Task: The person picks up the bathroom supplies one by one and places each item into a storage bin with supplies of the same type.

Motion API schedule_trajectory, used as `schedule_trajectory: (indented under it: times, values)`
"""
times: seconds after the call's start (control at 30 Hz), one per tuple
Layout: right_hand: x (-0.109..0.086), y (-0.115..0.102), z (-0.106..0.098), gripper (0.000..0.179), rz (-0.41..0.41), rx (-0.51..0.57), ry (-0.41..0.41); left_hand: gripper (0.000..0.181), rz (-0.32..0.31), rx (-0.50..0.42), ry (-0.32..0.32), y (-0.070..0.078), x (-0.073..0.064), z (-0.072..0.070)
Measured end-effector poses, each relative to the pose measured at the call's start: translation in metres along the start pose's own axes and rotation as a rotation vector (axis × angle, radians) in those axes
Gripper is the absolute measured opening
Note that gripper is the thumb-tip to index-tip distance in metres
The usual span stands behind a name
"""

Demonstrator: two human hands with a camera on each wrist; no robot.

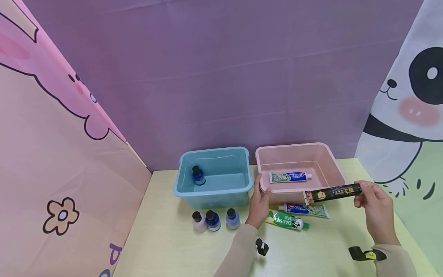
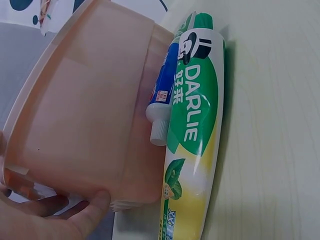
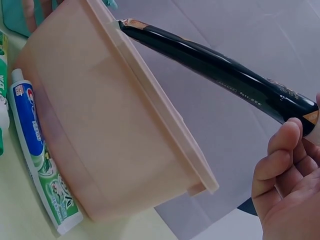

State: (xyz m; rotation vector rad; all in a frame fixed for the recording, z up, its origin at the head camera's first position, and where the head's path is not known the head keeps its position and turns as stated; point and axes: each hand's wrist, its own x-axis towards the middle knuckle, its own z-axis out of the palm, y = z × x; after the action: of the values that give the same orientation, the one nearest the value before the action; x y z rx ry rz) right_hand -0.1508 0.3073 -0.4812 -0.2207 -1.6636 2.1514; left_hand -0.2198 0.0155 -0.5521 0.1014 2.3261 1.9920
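Note:
My right hand (image 1: 375, 206) pinches one end of a black toothpaste tube (image 1: 333, 193), which slants over the front rim of the pink bin (image 1: 287, 190). In the right wrist view the black tube (image 3: 215, 70) is held above the rim, its far end close to it. My left hand (image 1: 258, 204) grips the pink bin's front left corner. Inside that bin lies a blue-and-green toothpaste tube (image 1: 290, 177). Before it, on the table, are another blue-and-green toothpaste tube (image 1: 306, 209) and a green-and-yellow Darlie toothpaste tube (image 2: 195, 100), partly behind my left hand in the head view.
A blue bin (image 1: 214, 199) stands left of the pink one, with a dark blue bottle (image 1: 198, 176) inside. In front are a pale pink bottle (image 1: 199, 222), a dark blue bottle (image 1: 212, 221) and a light blue bottle (image 1: 233, 219). A purple backdrop (image 1: 221, 77) rises behind.

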Motion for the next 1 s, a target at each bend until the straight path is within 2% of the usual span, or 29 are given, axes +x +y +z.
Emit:
schedule_trajectory:
  times: [0.37, 0.73, 1.0]
  values:
    - [0.006, -0.005, 0.016, 0.016, -0.024, 0.035, 0.029, 0.060, 0.000, -0.020, -0.005, 0.002, -0.002, 0.000]
    - [0.015, -0.005, 0.025, 0.014, -0.012, 0.097, 0.040, 0.060, 0.016, -0.032, -0.011, 0.000, -0.002, 0.000]
    - [0.018, -0.009, 0.031, 0.013, 0.012, 0.079, 0.036, 0.060, 0.008, -0.034, -0.006, -0.001, -0.001, 0.001]
